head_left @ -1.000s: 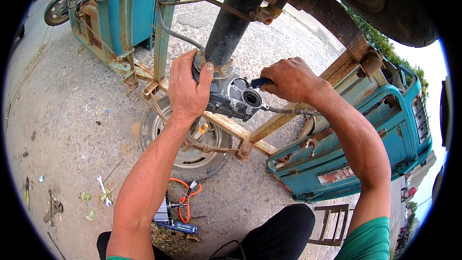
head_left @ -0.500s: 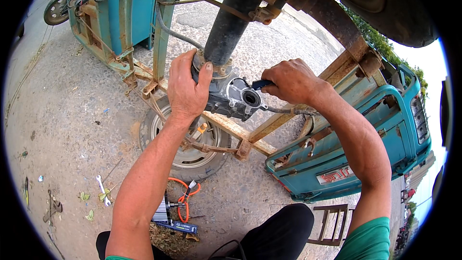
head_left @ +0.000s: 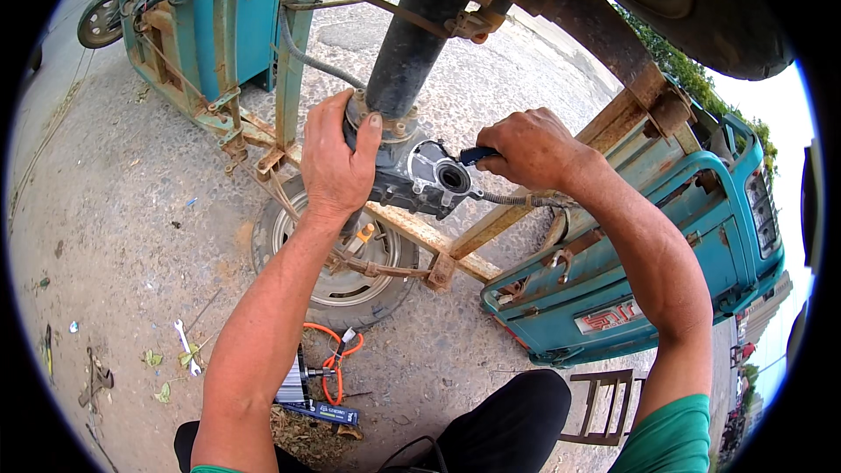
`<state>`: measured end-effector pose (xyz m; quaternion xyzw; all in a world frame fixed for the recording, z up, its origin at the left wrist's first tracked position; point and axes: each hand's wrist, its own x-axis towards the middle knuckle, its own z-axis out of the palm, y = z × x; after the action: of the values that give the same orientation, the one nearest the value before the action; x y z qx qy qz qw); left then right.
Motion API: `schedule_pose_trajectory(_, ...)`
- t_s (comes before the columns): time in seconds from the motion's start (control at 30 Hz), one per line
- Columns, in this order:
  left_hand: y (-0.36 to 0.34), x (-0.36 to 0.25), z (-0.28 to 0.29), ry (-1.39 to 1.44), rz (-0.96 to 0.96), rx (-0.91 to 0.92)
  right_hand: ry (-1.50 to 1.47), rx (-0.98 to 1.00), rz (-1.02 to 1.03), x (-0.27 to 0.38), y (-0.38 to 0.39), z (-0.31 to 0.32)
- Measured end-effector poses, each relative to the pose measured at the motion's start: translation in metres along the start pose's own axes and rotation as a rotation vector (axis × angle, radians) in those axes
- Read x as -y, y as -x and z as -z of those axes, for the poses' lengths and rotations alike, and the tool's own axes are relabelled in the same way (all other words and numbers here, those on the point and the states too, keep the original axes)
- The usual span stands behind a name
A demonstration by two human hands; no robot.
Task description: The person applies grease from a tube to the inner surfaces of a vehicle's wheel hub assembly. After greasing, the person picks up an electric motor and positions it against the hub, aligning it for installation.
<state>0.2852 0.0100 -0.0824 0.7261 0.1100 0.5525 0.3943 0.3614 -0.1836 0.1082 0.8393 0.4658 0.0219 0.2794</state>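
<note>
The upper left edge of a dark metal housing (head_left: pixel 407 193) is covered by the left hand (head_left: pixel 337 162), its thumb spread from the fingers and laid beside the bolted flange (head_left: pixel 399 130); the hand is partly open and curved over the casing. A blue-handled tool (head_left: pixel 477 155) is gripped by the right hand (head_left: pixel 533 147), whose fingers are curled tightly; the tool's tip is held at the far right rim of the housing, near a round opening (head_left: pixel 454 178), though whether contact is made cannot be told.

The housing is set mid-scene, at the near end of a thick black tube (head_left: pixel 407 61). A ribbed cable (head_left: pixel 508 199) is seen running right from it. On the near side, a wheel (head_left: pixel 378 285) is partly hidden by the left forearm. A wrench (head_left: pixel 187 349) is seen on the ground at near left, and an orange cord (head_left: pixel 325 381) beside a blue box (head_left: pixel 328 412). The right side is occupied by a teal panel (head_left: pixel 653 320).
</note>
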Motion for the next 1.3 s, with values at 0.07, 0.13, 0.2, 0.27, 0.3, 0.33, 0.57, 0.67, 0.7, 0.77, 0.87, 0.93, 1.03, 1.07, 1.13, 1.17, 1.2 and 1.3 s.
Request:
schedule_pose_trajectory(0.07, 0.000, -0.001, 0.000, 0.002, 0.002, 0.004, -0.002, -0.003, -0.002, 0.000, 0.002, 0.000)
schedule_pose_trajectory(0.13, 0.001, -0.003, -0.001, 0.005, 0.008, 0.007, -0.003, 0.005, -0.014, -0.001, 0.003, -0.002)
schedule_pose_trajectory(0.2, 0.000, -0.003, 0.001, 0.000, 0.009, 0.005, -0.011, 0.011, -0.018, -0.001, 0.001, -0.002)
schedule_pose_trajectory(0.27, 0.000, -0.003, 0.001, -0.002, 0.007, 0.005, -0.024, 0.022, -0.026, -0.001, 0.001, -0.002)
schedule_pose_trajectory(0.3, 0.000, -0.003, 0.001, 0.001, 0.008, 0.005, -0.023, 0.020, -0.024, -0.002, 0.001, -0.003)
schedule_pose_trajectory(0.33, 0.000, -0.003, 0.001, 0.004, 0.008, 0.005, -0.022, 0.019, -0.023, -0.002, 0.002, -0.004)
schedule_pose_trajectory(0.57, 0.000, -0.003, 0.001, 0.001, 0.003, 0.001, -0.015, 0.004, 0.000, -0.003, 0.006, -0.003)
schedule_pose_trajectory(0.67, 0.000, -0.003, 0.001, 0.002, 0.003, -0.004, -0.026, 0.019, -0.016, -0.002, 0.006, -0.001)
schedule_pose_trajectory(0.7, 0.000, -0.003, 0.001, 0.000, 0.006, -0.002, -0.024, 0.015, -0.012, -0.002, 0.007, -0.001)
schedule_pose_trajectory(0.77, 0.000, -0.003, 0.000, -0.003, 0.010, 0.001, -0.019, 0.007, -0.003, -0.003, 0.008, -0.002)
schedule_pose_trajectory(0.87, 0.000, -0.002, -0.001, 0.000, 0.004, -0.008, -0.028, 0.013, -0.015, -0.002, 0.011, 0.000)
schedule_pose_trajectory(0.93, 0.000, -0.003, -0.002, 0.014, 0.002, -0.006, -0.066, -0.046, 0.006, -0.008, 0.014, -0.006)
schedule_pose_trajectory(1.03, -0.001, -0.003, 0.000, 0.018, -0.002, -0.011, -0.193, -0.056, -0.049, -0.008, 0.016, -0.001)
schedule_pose_trajectory(1.07, -0.001, -0.003, 0.000, 0.022, -0.004, -0.011, -0.246, -0.043, -0.086, -0.008, 0.019, 0.001)
schedule_pose_trajectory(1.13, -0.001, -0.002, -0.001, 0.029, -0.013, -0.016, -0.339, -0.099, -0.099, -0.011, 0.025, -0.004)
schedule_pose_trajectory(1.17, -0.001, -0.002, -0.002, 0.031, -0.017, -0.019, -0.387, -0.127, -0.103, -0.012, 0.027, -0.007)
schedule_pose_trajectory(1.2, 0.000, -0.002, -0.001, 0.030, -0.017, -0.020, -0.405, -0.136, -0.108, -0.011, 0.029, -0.010)
schedule_pose_trajectory(1.3, 0.000, -0.004, -0.001, 0.035, -0.017, -0.022, -0.498, -0.190, -0.098, -0.012, 0.031, -0.023)
